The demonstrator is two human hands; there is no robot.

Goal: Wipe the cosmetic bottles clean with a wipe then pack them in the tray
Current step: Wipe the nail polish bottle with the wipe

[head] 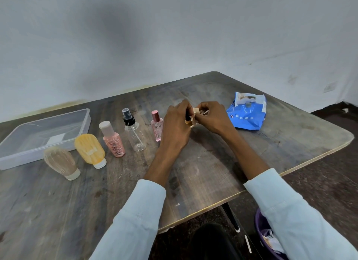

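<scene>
My left hand [177,124] grips a small bottle [188,122], mostly hidden by the fingers, above the table's middle. My right hand [210,117] pinches a soiled beige wipe [195,112] against that bottle. In a row to the left stand a pink perfume bottle [157,127], a clear spray bottle with a black pump [133,132] and a pink bottle with a beige cap [112,139]. An orange tube [90,149] and a beige tube [61,162] rest on their caps. A clear plastic tray [11,157] lies at the far left.
A blue pack of wipes [247,112] lies on the wooden table [213,172] to the right of my hands. A purple bin [260,232] with used wipes stands on the floor at the lower right, beside the table's front edge.
</scene>
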